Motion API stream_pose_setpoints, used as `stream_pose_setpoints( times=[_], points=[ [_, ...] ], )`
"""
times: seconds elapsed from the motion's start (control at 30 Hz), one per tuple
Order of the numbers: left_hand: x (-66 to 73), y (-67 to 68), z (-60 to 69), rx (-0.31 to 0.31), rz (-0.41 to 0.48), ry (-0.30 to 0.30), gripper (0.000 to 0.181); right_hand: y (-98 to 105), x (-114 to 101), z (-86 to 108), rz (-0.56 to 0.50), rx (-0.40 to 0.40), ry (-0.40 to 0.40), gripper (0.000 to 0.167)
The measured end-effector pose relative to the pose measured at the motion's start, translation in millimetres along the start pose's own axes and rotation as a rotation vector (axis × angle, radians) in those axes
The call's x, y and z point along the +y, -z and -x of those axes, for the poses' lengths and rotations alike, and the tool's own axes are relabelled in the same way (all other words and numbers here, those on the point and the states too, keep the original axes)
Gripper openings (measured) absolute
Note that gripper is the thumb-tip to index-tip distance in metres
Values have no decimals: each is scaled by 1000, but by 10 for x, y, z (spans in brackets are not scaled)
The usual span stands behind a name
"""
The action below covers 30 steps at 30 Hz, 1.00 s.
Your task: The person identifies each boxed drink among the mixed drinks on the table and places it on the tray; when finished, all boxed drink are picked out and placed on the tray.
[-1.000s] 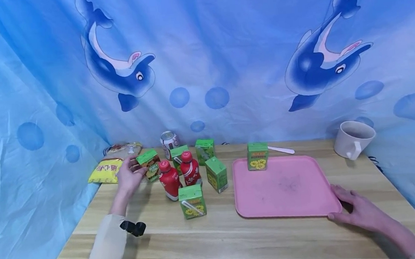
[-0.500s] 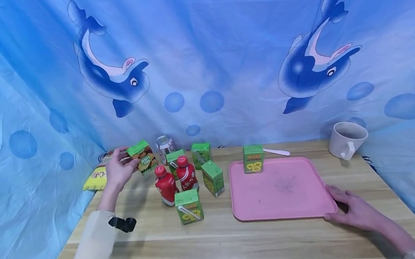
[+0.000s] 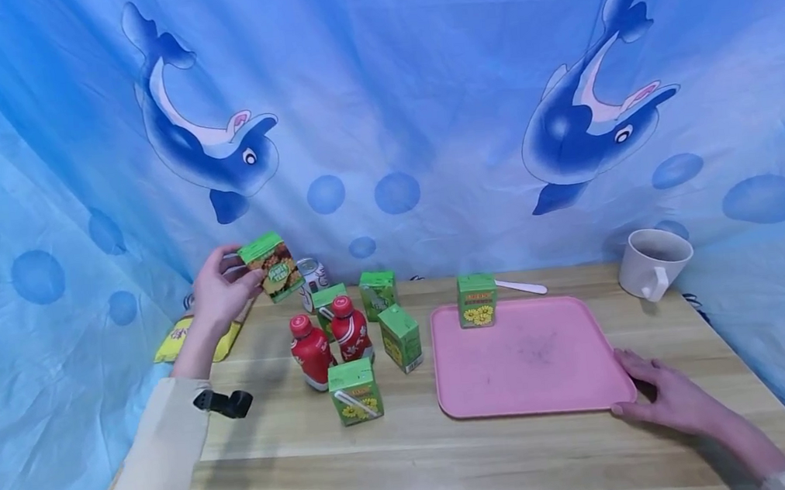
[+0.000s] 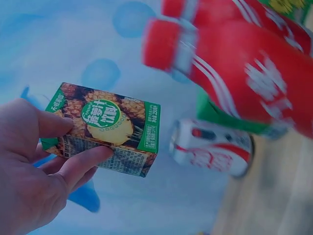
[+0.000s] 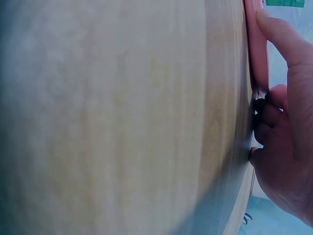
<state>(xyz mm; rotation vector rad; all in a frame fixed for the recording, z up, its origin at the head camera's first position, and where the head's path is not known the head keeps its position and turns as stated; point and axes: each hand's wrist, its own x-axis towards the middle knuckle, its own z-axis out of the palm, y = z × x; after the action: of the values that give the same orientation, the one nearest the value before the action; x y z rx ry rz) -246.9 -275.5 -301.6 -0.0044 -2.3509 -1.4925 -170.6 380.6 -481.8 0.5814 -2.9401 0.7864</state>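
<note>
Raised above the back left of the table, my left hand [image 3: 223, 289] grips a green juice box with pineapple pictures [image 3: 273, 267]. In the left wrist view, the thumb and fingers of the left hand [image 4: 36, 161] pinch the sides of the juice box [image 4: 105, 120], which is tilted in the air. My right hand [image 3: 672, 399] holds the near right corner of a pink tray [image 3: 536, 365]. The right wrist view has the thumb of the right hand [image 5: 288, 117] against the edge of the tray [image 5: 259, 54], with the other fingers curled at its corner.
One green drink box [image 3: 477, 300] stands on the tray's back left. Left of the tray are several more boxes, such as one with a straw [image 3: 355, 392], two red bottles [image 3: 312, 353] and a can [image 3: 312, 279]. A yellow snack bag [image 3: 183, 339], white spoon-like utensil [image 3: 522, 287] and mug [image 3: 655, 262] lie around.
My left hand has lifted the pineapple juice box off the table and raised it beside the can. The right hand stays at the tray corner. The head view has shifted slightly.
</note>
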Motion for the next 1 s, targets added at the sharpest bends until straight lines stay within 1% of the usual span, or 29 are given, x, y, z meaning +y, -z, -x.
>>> stream_pose_setpoints(
  times=[0.07,0.17,0.33,0.43,0.53,0.73,0.9,1.0],
  points=[
    [102,-14,-16,-11,32,8,60,-7,4,11,-2,-3,-1,92],
    [268,-52,-55,-23,63,2,58,0,3,12,-6,-6,-2,92],
    [527,-155,-130,-64,64,-21,57,24,-5,9,-16,2,5,91],
    [658,-237,-167,-92,74,-31,54,22,-7,11,-23,0,10,92],
    [774,-353,-192,-119,98,-38,52,11,-8,13,-23,0,-2,93],
    [982,-630,-214,-200,160,-39,51,-7,2,10,-17,-9,-13,94],
    [1160,-875,-198,-255,207,-51,51,-16,5,16,-14,-6,-13,94],
    [1258,-1014,-180,-279,207,-67,51,-17,6,23,-11,-2,-15,94]
  ],
)
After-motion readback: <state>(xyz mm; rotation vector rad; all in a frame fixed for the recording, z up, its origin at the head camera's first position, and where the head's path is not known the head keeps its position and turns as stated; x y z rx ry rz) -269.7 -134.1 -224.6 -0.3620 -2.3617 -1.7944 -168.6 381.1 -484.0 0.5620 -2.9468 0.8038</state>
